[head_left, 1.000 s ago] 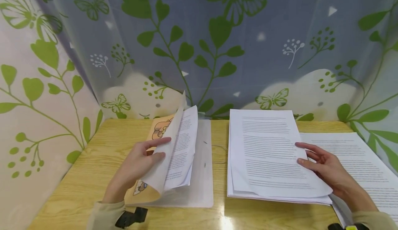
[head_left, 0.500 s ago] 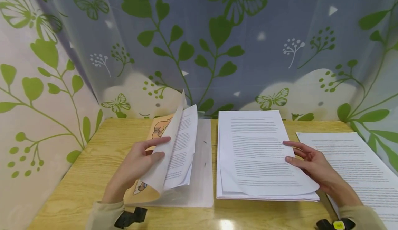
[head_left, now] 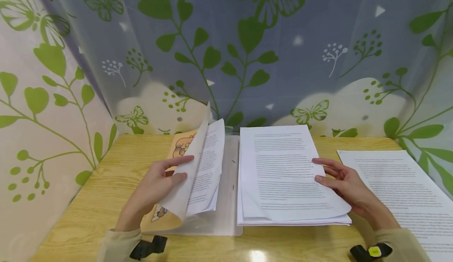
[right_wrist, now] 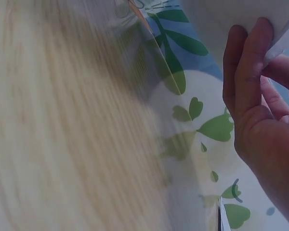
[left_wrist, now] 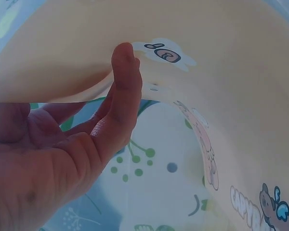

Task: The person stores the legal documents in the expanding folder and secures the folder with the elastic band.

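In the head view my left hand (head_left: 157, 185) pinches the raised cover of a folder (head_left: 183, 148), orange with cartoon animals and pale inside. The cover bends up in a curve, as the left wrist view shows its printed side (left_wrist: 231, 53). Behind it, printed sheets (head_left: 209, 167) stand tilted over the folder's clear plastic back (head_left: 231, 199). My right hand (head_left: 348, 185) grips a thick stack of printed paper (head_left: 286, 171) by its right edge, thumb above and fingers beneath. The stack's left edge overlaps the folder's right edge. In the right wrist view its underside (right_wrist: 221, 24) is lifted off the table.
More printed sheets (head_left: 396, 187) lie at the right of the wooden table (head_left: 92, 199). A curtain (head_left: 226, 57) with leaves and butterflies rises right behind the table's back edge and along both sides.
My right hand has carried the paper stack leftward, from beside the folder to its right edge, uncovering more of the sheets at the right. My left hand and the folder cover stay put.
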`<state>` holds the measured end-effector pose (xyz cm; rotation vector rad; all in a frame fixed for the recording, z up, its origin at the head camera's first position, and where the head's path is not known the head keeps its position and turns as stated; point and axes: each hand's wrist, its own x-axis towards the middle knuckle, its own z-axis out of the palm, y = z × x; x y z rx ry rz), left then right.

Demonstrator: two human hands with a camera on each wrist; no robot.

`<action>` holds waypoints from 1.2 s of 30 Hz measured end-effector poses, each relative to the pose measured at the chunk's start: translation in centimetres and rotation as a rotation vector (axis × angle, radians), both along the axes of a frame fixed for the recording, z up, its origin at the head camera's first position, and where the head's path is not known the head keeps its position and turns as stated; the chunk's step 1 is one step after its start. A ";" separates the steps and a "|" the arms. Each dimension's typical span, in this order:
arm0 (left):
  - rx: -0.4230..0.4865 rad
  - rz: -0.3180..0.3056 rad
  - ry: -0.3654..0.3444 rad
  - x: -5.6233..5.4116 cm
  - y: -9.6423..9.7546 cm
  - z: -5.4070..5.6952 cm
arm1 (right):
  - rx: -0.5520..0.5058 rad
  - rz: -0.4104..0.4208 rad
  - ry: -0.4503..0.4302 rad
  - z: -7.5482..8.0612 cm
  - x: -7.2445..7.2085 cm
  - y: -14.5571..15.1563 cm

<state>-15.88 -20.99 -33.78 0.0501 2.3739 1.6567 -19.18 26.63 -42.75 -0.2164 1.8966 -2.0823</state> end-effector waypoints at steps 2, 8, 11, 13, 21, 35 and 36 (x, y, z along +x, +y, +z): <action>0.001 -0.002 0.004 0.0 0.0 0.0 | 0.002 0.000 -0.006 0.1 -0.1 -0.2; -0.006 -0.001 0.009 -0.1 -0.1 -0.1 | 0.046 -0.003 -0.002 0.3 -0.3 -0.8; -0.011 0.006 0.000 -0.2 -0.1 -0.1 | 0.053 0.003 0.002 0.4 -0.4 -1.0; -0.012 0.008 -0.005 -0.2 -0.1 -0.1 | 0.052 0.008 0.005 0.4 -0.5 -1.2; 0.000 -0.015 0.012 -0.1 -0.1 -0.1 | 0.051 0.034 0.020 0.5 -1.0 -1.8; -0.010 -0.003 0.000 -0.1 -0.1 -0.1 | 0.038 0.012 -0.009 0.8 -1.4 -3.6; -0.011 -0.002 0.000 -0.1 -0.1 -0.1 | 0.035 0.009 -0.010 0.9 -1.4 -3.7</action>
